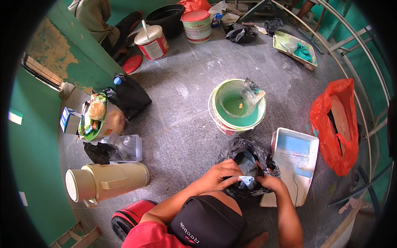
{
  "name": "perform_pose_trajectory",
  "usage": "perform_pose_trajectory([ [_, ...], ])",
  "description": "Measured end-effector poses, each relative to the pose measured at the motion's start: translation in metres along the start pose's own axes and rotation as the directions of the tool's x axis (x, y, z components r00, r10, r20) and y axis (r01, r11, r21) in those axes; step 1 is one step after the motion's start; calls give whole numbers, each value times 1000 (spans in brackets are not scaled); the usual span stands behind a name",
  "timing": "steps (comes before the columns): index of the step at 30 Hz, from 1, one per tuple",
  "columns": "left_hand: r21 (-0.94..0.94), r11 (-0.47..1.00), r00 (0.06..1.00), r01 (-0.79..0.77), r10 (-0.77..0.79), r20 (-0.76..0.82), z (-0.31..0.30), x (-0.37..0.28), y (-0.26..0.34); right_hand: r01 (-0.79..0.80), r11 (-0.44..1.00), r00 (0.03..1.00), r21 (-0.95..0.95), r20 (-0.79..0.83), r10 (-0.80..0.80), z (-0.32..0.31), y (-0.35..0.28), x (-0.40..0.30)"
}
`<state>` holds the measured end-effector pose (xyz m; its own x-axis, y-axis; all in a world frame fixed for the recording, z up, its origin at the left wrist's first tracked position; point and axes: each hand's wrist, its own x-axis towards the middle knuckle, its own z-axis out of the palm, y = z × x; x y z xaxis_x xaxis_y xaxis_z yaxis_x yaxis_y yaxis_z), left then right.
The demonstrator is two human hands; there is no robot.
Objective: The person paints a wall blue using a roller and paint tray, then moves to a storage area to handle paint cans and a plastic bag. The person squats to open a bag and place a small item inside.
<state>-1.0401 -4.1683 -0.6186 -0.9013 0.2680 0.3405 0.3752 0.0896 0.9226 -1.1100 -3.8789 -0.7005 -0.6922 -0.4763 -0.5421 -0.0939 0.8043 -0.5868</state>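
Both hands are at the mouth of a crumpled black plastic bag [231, 148] on the floor in front of me. My left hand [224, 174] pinches the edge of a light blue plastic sheet or inner bag [247, 181] between thumb and fingers. My right hand [269, 180] holds the other side of it, its fingertips partly hidden inside the black bag. Just beyond stands a bucket of green paint [218, 116] with a clear plastic container [233, 104] in it. A white paint tray [305, 189] with light blue residue lies right of the bag.
A red plastic bag [321, 114] lies at the right, near metal tubing. At the left are a beige thermos jug [121, 179], a clear plastic box [138, 148] and a black bag [131, 97]. Paint buckets [196, 29] and a seated person [96, 21] are farther back.
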Motion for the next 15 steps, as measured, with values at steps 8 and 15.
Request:
perform_pose_trajectory([
  [8, 1, 1000, 1000, -2, 2, -10, 5, -2, -3, 116, 972, 962, 206, -265, -58, 23, 13, 12],
  [15, 1, 999, 998, 48, -48, -42, -1, -2, 2, 110, 988, 962, 110, -261, -78, 0, -28, 2],
])
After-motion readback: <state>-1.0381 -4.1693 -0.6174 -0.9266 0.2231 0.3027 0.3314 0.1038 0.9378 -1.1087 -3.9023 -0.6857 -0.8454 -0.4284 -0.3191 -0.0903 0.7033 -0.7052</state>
